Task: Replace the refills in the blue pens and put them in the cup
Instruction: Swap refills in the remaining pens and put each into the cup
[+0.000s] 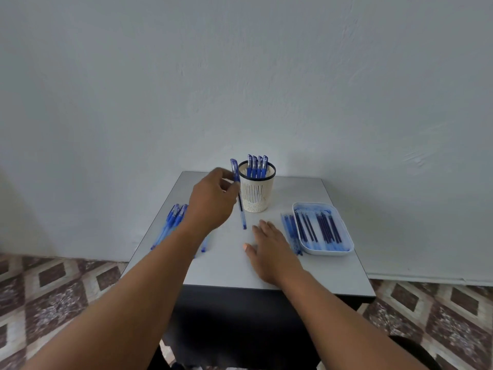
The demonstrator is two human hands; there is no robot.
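Observation:
My left hand (213,200) pinches a capped blue pen (238,192) and holds it nearly upright, just left of the cream slotted cup (257,192). Several blue pens (257,166) stand inside the cup. My right hand (269,249) lies flat on the table with straight fingers and holds nothing. More blue pens (170,222) lie at the table's left side, partly hidden by my left forearm. A white tray (344,225) on the right holds several dark blue refills (321,227). A few refills (290,232) lie on the table beside the tray's left rim.
The small grey table (314,271) stands against a pale wall (266,76). Patterned tile floor (53,289) surrounds it on both sides. A dark seat edge (416,348) shows at the lower right.

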